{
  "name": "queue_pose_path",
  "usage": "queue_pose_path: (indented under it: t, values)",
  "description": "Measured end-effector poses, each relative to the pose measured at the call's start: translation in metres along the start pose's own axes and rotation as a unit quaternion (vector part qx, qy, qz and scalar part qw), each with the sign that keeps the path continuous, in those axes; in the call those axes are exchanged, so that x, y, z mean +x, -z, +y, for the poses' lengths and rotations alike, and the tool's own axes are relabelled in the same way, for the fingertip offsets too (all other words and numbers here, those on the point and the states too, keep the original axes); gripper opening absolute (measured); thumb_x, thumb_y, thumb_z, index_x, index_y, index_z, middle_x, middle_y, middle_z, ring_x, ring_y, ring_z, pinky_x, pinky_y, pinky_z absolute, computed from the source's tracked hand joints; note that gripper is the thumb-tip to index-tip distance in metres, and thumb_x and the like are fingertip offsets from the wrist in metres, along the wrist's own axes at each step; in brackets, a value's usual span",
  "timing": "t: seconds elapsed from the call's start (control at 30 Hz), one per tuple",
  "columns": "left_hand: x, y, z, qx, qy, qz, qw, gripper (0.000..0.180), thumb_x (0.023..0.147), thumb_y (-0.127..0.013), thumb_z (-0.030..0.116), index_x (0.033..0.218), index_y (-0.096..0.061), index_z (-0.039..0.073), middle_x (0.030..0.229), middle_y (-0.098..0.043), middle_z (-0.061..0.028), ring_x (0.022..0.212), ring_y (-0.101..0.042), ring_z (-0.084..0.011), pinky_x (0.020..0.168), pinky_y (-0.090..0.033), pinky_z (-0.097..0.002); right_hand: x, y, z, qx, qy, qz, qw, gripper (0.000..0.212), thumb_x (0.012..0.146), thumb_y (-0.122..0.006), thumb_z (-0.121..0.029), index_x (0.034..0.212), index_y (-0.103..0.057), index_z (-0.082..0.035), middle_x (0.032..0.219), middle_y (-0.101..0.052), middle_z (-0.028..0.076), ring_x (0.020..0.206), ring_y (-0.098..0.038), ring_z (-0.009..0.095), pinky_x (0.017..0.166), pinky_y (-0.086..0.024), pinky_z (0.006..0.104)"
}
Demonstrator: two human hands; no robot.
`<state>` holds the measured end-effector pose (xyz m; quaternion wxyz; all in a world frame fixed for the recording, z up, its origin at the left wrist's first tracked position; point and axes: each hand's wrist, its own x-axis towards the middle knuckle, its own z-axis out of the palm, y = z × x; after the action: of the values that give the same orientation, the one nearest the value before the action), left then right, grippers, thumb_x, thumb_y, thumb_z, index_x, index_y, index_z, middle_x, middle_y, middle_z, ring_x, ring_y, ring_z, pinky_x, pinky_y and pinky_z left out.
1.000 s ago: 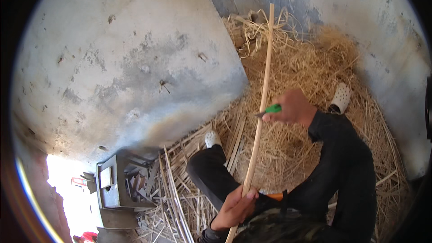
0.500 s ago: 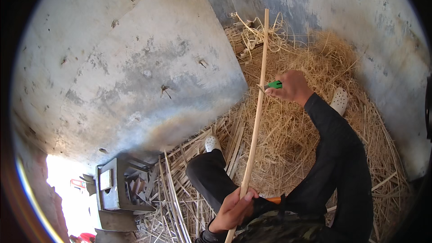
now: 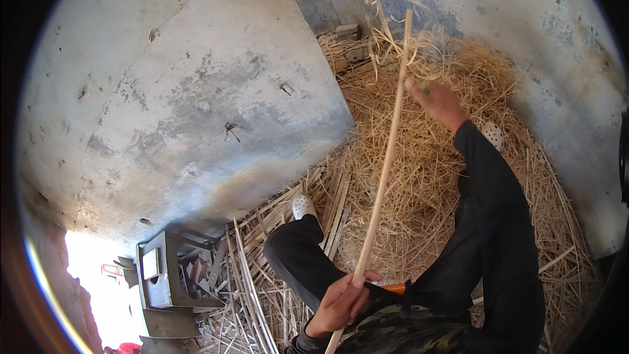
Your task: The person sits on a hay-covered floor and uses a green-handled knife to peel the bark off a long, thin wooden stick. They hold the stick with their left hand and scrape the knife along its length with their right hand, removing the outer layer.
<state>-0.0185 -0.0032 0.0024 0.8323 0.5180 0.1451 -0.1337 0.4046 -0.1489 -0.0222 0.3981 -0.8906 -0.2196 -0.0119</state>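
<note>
A long, pale bamboo strip (image 3: 386, 170) slants upward from my lap toward the far wall. My left hand (image 3: 342, 303) is closed around its near end, low in the view. Farther up, my right hand (image 3: 443, 105) is closed on a green-handled knife (image 3: 426, 92), right beside the strip's upper part. Only a bit of green shows; the blade is hidden behind the fingers and blurred. Thin curled shavings (image 3: 383, 26) hang in the air by the strip's far end. An orange bar-like thing (image 3: 394, 288) lies across my lap next to the left hand.
A heap of fine shavings (image 3: 419, 151) spreads over the floor between my white clogs (image 3: 303, 206). Split strips (image 3: 249, 288) lie at the left, next to a worn wooden cabinet (image 3: 160, 269). Bare plaster walls (image 3: 196, 92) stand close on the left and behind.
My right hand has moved away from me along the strip, near its far end. Shavings now fly up there. The strip's far end has swung slightly right; my left hand keeps its hold.
</note>
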Motion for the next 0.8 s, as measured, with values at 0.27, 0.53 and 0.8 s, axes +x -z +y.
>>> queue_pose_path:
  t: [0.27,0.53,0.8]
  values:
    - [0.004,-0.005,0.027,-0.027,-0.048,0.073,0.996,0.046,0.102,-0.037,0.023,0.136,-0.037,-0.007,0.050,-0.033,0.0035,0.042,-0.028,-0.0061,0.048,-0.029,-0.0231,-0.141,-0.048,-0.091,-0.087,0.382,-0.076,0.917,0.076,0.073,-0.047,-0.085,0.046,-0.050,-0.014,0.037,-0.033,-0.003,0.032,-0.038,0.012,0.033,-0.029,0.0312]
    - [-0.002,0.000,0.022,0.046,-0.059,0.071,0.995,0.045,0.103,-0.034,0.022,0.141,-0.034,-0.003,0.053,-0.034,0.0046,0.046,-0.032,-0.0046,0.047,-0.028,-0.0193,-0.095,-0.043,-0.080,-0.112,0.244,-0.108,0.957,0.078,0.076,-0.041,-0.086,0.044,-0.045,-0.014,0.037,-0.027,-0.004,0.032,-0.034,0.012,0.033,-0.026,0.0294]
    - [-0.006,-0.008,0.029,0.103,-0.043,0.083,0.990,0.045,0.103,-0.037,0.021,0.140,-0.034,-0.003,0.054,-0.036,0.0057,0.047,-0.034,-0.0038,0.046,-0.027,-0.0191,-0.078,-0.047,-0.056,-0.102,0.185,-0.072,0.975,0.079,0.076,-0.038,-0.087,0.043,-0.046,-0.015,0.037,-0.026,-0.004,0.032,-0.030,0.012,0.032,-0.022,0.0328]
